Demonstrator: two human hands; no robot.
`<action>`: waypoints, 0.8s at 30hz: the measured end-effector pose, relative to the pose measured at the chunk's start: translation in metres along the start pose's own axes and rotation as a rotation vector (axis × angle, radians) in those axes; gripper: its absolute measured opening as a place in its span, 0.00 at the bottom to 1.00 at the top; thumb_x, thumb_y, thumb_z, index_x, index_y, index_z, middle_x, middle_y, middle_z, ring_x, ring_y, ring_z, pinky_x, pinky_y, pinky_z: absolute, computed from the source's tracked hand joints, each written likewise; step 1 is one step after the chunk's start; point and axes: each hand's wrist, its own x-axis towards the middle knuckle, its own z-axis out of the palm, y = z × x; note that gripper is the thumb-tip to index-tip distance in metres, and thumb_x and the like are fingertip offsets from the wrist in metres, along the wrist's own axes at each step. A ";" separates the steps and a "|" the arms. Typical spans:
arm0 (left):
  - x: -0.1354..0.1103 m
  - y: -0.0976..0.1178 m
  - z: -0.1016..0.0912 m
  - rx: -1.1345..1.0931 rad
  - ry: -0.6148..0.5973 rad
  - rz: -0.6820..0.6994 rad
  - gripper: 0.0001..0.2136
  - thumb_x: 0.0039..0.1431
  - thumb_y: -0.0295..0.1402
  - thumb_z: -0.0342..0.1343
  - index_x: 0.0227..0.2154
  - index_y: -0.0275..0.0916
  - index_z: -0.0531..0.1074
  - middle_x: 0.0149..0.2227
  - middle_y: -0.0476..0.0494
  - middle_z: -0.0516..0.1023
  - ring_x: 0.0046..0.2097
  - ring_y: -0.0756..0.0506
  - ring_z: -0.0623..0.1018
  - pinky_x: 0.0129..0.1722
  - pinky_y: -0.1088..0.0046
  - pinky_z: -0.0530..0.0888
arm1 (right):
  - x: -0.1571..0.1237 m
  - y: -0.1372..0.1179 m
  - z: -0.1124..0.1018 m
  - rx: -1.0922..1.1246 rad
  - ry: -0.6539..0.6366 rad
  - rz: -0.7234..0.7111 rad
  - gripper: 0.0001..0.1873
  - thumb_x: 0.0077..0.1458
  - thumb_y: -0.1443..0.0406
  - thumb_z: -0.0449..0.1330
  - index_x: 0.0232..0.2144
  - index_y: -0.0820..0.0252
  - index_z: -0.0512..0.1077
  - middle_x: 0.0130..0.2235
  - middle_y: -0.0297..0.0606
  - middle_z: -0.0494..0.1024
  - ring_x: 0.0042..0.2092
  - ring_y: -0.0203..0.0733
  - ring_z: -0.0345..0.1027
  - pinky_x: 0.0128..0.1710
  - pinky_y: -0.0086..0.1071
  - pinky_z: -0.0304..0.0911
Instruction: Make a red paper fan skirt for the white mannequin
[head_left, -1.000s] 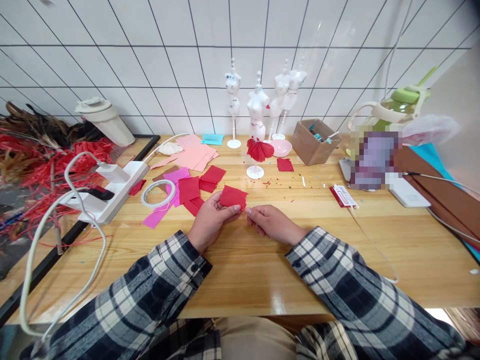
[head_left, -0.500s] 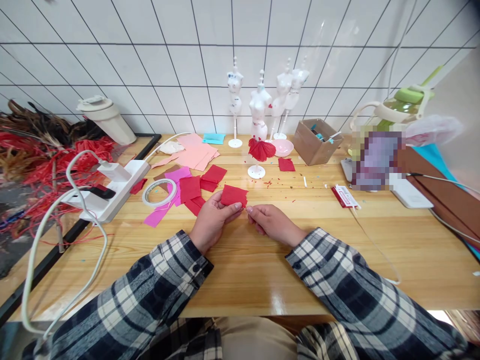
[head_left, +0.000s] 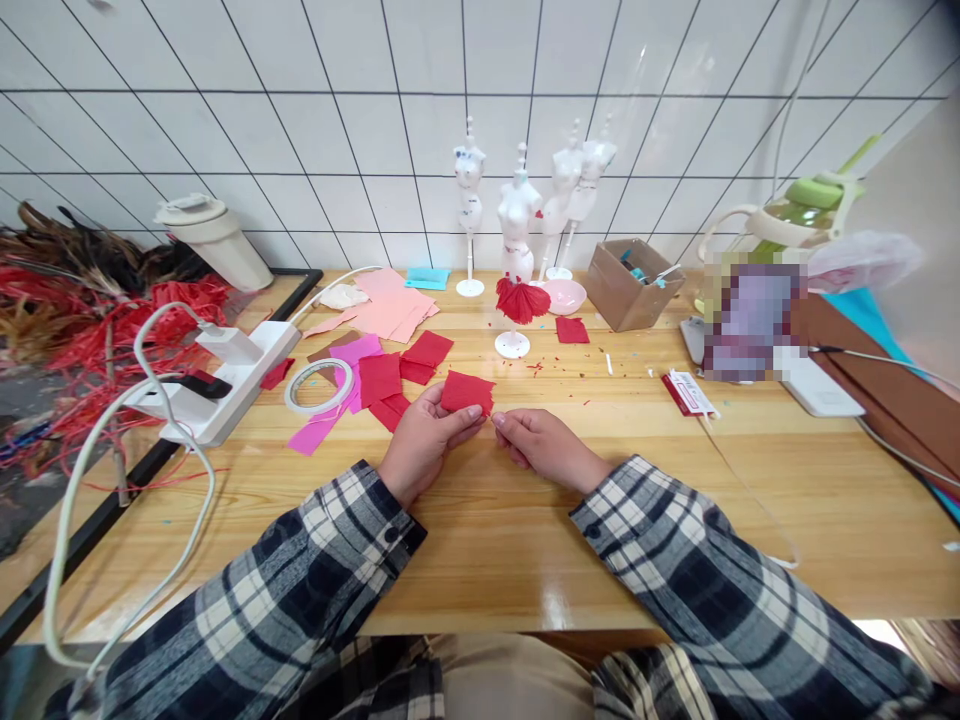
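My left hand [head_left: 429, 440] pinches a small red crepe paper piece [head_left: 466, 392] between thumb and fingers, its right edge ragged. Just right of that edge, my right hand [head_left: 544, 445] has thumb and forefinger pressed together; whatever lies between them is too small to make out. Beyond my left hand lie several red paper pieces [head_left: 381, 380] over a magenta sheet [head_left: 313, 434], beside a roll of white tape [head_left: 291, 398]. A small white dress form [head_left: 519, 215] stands behind my hands, with a pleated red paper skirt [head_left: 523, 301] low on it.
More dress forms [head_left: 469, 190] stand along the tiled wall. Right of them are a pink dish [head_left: 567, 296] and a cardboard box [head_left: 626, 300]. A white power strip [head_left: 225, 395] with looping cables lies left. Red paper scraps [head_left: 573, 330] are scattered mid-table; a phone-like blurred object [head_left: 754, 320] stands right.
Almost nothing differs. Both hands and the red crepe paper keep the same place and hold; the view has shifted very slightly.
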 end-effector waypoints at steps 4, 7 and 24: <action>0.000 0.000 0.000 0.004 -0.011 -0.012 0.21 0.40 0.27 0.69 0.37 0.38 0.67 0.28 0.53 0.77 0.32 0.53 0.78 0.39 0.75 0.77 | 0.000 -0.001 0.000 0.024 -0.007 0.001 0.23 0.61 0.49 0.45 0.24 0.59 0.63 0.17 0.27 0.62 0.19 0.31 0.54 0.22 0.26 0.51; 0.000 0.000 -0.001 0.002 -0.011 -0.018 0.21 0.40 0.26 0.69 0.37 0.38 0.67 0.29 0.52 0.77 0.32 0.53 0.78 0.39 0.75 0.77 | 0.000 -0.001 0.000 0.025 -0.012 0.010 0.23 0.61 0.49 0.45 0.24 0.59 0.64 0.17 0.27 0.61 0.19 0.31 0.53 0.22 0.26 0.50; 0.002 -0.003 -0.003 -0.012 0.013 -0.015 0.24 0.41 0.24 0.69 0.42 0.38 0.67 0.25 0.55 0.74 0.30 0.53 0.76 0.40 0.73 0.77 | -0.001 -0.004 0.000 0.051 -0.037 0.020 0.23 0.61 0.50 0.47 0.22 0.59 0.62 0.16 0.26 0.61 0.18 0.30 0.52 0.21 0.26 0.50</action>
